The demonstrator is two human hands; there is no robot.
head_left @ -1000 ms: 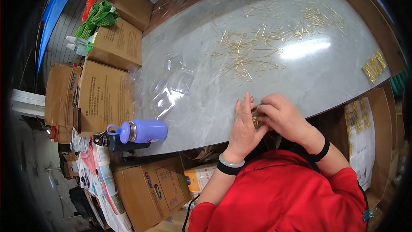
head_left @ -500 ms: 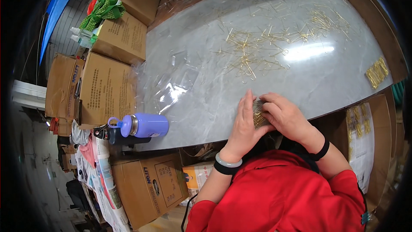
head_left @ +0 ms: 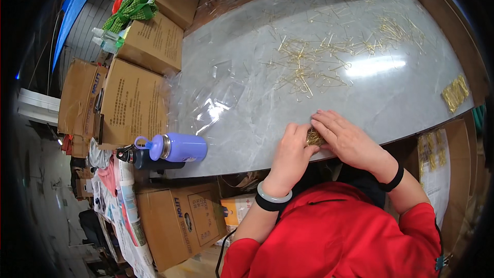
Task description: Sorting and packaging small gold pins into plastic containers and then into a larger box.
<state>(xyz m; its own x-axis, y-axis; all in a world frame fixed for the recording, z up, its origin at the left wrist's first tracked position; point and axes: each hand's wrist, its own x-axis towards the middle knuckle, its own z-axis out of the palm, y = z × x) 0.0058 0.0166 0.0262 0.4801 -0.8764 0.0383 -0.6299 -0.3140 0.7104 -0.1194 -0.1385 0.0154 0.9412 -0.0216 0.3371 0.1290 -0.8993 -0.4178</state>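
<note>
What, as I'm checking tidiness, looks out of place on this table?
Loose gold-coloured wire hooks lie scattered and tangled across the grey marbled table, unlike the neatly aligned gold-coloured wire bundle at its right edge.

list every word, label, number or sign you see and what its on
Wording and brands not copied; print stands on:
Lower box: large blue lettering, smaller dark print
Far-left box: blue lettering
Middle box and box behind it: dark rows of print
Purple bottle: mark too small to read
White sheet at right: too small to read
Orange-and-white paper: lettering partly hidden
</note>
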